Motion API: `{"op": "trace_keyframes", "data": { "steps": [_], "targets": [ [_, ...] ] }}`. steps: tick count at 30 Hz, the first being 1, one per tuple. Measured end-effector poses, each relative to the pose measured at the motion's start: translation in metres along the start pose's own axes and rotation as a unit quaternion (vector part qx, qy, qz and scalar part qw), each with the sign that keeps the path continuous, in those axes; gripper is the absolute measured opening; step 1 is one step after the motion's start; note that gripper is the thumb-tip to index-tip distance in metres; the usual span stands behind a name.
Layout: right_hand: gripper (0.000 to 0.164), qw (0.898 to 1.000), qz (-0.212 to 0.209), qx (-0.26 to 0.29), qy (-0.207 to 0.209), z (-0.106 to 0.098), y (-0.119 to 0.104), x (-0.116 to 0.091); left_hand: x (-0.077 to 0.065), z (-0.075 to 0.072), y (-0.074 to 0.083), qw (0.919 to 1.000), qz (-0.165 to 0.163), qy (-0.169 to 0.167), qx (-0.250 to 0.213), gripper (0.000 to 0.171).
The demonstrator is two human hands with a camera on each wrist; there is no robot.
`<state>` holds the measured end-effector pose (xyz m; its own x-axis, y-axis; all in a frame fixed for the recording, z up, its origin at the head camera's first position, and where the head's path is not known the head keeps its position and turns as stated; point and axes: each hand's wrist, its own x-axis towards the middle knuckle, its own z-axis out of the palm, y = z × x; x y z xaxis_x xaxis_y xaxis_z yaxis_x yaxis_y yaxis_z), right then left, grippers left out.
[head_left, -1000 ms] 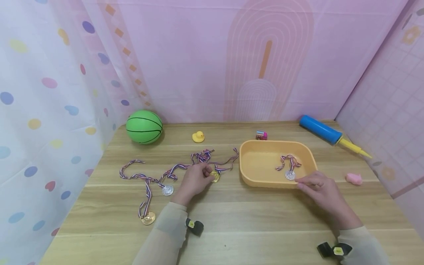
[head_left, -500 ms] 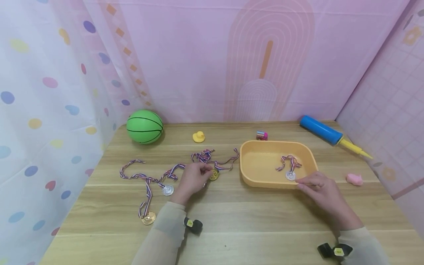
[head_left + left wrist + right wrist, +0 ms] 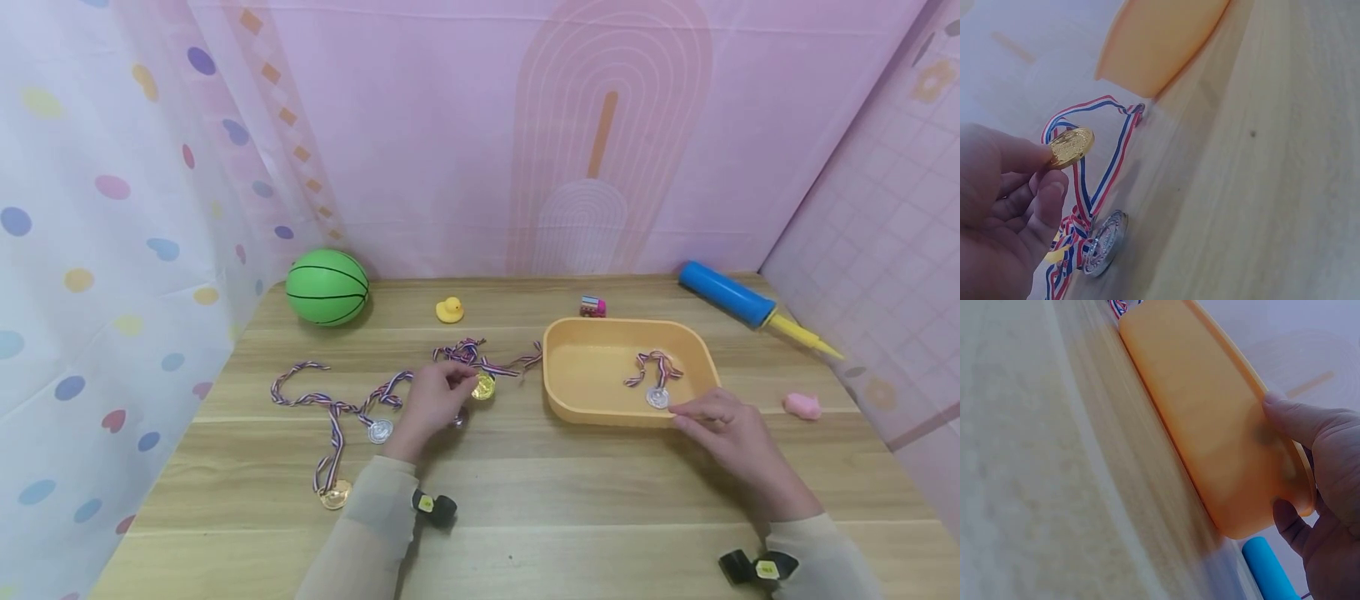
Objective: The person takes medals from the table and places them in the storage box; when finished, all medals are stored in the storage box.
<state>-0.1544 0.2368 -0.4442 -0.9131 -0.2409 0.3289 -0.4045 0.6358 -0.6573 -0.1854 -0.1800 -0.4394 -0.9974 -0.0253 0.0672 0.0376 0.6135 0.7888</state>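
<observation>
My left hand [image 3: 432, 400] pinches a gold medal [image 3: 483, 386] at its edge between thumb and forefinger. In the left wrist view, its red, white and blue ribbon runs down towards a tangle beside a silver medal [image 3: 1107, 244]. In the head view that silver medal is mostly hidden beneath my hand. My right hand [image 3: 723, 429] grips the near right rim of an orange plastic basin [image 3: 592, 414]. Inside the basin lies a silver medal [image 3: 657, 397] with its ribbon. Left of my left hand, another silver medal [image 3: 380, 431] and a gold-coloured medal [image 3: 335, 494] lie on the table.
At the back stand a green ball [image 3: 327, 287], a yellow rubber duck [image 3: 450, 311] and a small toy vehicle [image 3: 592, 307]. A blue and yellow hand pump [image 3: 727, 293] lies at the back right. Right of the basin sits a pink toy [image 3: 802, 406]. Curtains enclose the wooden table [image 3: 570, 517].
My left hand has lifted the gold medal slightly and drawn it a little back and left, pulling its ribbon along. The right hand and the basin stay where they were.
</observation>
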Motion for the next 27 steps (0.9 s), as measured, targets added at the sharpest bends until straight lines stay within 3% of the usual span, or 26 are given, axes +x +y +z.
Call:
{"op": "trace_keyframes", "data": {
  "steps": [11,27],
  "targets": [
    [0.012,1.000,0.023,-0.005,-0.012,-0.002,-0.003,-0.001,-0.001,-0.006,0.008,0.9938,-0.017,-0.006,-0.110,0.008],
    [0.011,1.000,0.002,-0.002,-0.007,-0.002,-0.001,0.001,-0.008,-0.016,0.032,0.9858,-0.051,0.001,-0.160,0.008]
  ]
}}
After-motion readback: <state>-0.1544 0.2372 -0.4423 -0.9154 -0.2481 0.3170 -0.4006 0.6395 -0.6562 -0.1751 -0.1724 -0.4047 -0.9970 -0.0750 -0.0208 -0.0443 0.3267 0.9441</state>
